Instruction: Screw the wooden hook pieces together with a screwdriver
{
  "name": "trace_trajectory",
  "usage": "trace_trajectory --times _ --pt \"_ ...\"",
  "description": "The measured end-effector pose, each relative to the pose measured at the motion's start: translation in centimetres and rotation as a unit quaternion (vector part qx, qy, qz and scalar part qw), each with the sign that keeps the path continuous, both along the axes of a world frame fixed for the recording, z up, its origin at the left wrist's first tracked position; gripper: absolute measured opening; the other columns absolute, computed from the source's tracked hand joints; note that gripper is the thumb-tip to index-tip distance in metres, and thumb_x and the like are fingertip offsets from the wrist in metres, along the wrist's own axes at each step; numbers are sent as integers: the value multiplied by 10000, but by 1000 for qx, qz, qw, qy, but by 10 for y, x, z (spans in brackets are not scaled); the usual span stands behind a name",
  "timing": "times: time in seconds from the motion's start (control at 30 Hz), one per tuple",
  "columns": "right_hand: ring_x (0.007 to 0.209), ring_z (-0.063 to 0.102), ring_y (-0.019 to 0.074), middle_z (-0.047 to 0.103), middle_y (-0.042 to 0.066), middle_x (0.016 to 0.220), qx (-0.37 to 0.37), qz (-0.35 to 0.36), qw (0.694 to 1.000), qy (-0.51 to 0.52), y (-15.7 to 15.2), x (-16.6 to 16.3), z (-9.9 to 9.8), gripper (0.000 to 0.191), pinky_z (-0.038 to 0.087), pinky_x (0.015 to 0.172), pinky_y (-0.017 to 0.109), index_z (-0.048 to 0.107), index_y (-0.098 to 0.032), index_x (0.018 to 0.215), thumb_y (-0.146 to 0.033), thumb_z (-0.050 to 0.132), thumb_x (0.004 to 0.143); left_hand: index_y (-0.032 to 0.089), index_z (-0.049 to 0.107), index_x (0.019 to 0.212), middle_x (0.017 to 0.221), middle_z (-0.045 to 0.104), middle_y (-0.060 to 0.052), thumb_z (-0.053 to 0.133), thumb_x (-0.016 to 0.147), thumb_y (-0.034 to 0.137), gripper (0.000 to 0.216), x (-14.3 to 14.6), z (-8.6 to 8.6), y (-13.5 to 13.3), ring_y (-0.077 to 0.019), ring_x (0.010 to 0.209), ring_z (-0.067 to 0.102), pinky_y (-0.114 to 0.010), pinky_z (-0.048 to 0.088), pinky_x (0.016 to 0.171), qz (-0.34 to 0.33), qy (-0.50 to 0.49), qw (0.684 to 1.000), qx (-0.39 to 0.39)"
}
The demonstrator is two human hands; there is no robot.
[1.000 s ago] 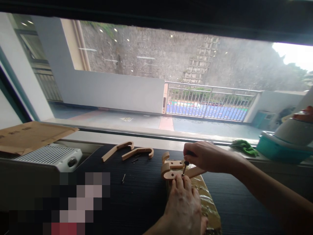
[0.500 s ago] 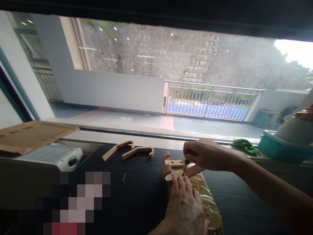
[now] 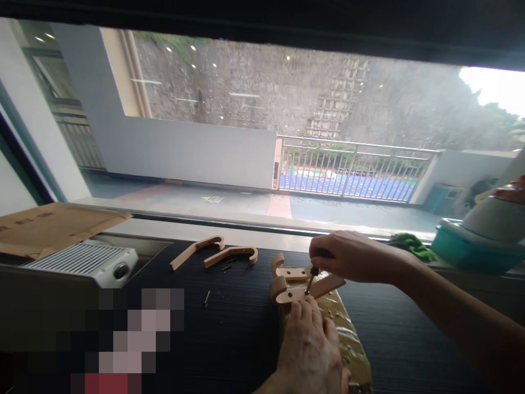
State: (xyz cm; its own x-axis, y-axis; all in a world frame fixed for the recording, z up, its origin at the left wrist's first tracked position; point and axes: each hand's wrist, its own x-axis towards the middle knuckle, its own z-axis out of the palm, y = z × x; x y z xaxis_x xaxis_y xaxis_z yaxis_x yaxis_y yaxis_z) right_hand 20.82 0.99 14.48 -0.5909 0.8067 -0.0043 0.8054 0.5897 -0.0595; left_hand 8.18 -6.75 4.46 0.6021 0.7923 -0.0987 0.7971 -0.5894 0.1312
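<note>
My right hand [image 3: 340,251] is closed around the dark handle of a screwdriver [image 3: 310,280], whose shaft slants down to a pale wooden hook [image 3: 289,296]. The tip meets the hook near its middle, beside one dark hole. From the near side my left hand [image 3: 309,342] presses bent fingertips against the hook, close to the tip. Under it lies a block wrapped in shiny brown tape [image 3: 348,331]. Just behind, a second wooden hook [image 3: 293,273] with two holes also rests on the block. Any screw under the tip is too small to make out.
Two more wooden hooks [image 3: 192,253] lie left on the dark table [image 3: 241,323], with small dark screws [image 3: 226,267] and another screw [image 3: 206,299] nearby. A white slatted unit [image 3: 86,262] borders the left. Green cloth [image 3: 412,247] and a teal container [image 3: 471,246] sit right, by the window.
My left fingertips have drawn back a little toward me, uncovering a hole in the hook. My right hand and the screwdriver have shifted very slightly.
</note>
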Motion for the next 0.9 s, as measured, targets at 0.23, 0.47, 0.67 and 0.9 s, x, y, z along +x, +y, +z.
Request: trace_trajectory --times 0.23,0.47,0.67,0.9 --pt "546 419 95 591 -3 645 35 -8 999 -19 4 -6 -8 217 258 514 238 582 -191 766 -297 435 886 28 446 1336 1406 317 -312 563 845 447 656 -2 -3 3 -430 1279 339 -554 253 1032 -12 6 1000 4" --pt "539 401 89 581 5 639 62 -26 998 -3 1 -10 -16 263 242 513 243 559 -174 731 -326 434 905 23 391 1372 1439 258 -301 523 863 438 670 -2 4 0 -439 1316 268 -539 216 1061 -7 15 999 -32" --pt "578 471 110 635 17 706 35 -42 998 -20 -3 -8 -6 243 264 517 242 621 -195 836 -364 455 889 14 400 1364 1438 256 -307 528 863 432 666 -4 8 -1 -444 1311 272 -541 212 1064 -7 19 999 -35" --pt "578 480 112 632 -2 703 -7 -11 1000 -6 -2 -3 -1 206 289 517 242 624 -224 858 -325 447 882 91 402 1383 1417 329 -281 536 860 458 653 -3 9 2 -471 1322 219 -616 202 1037 -7 10 999 -37"
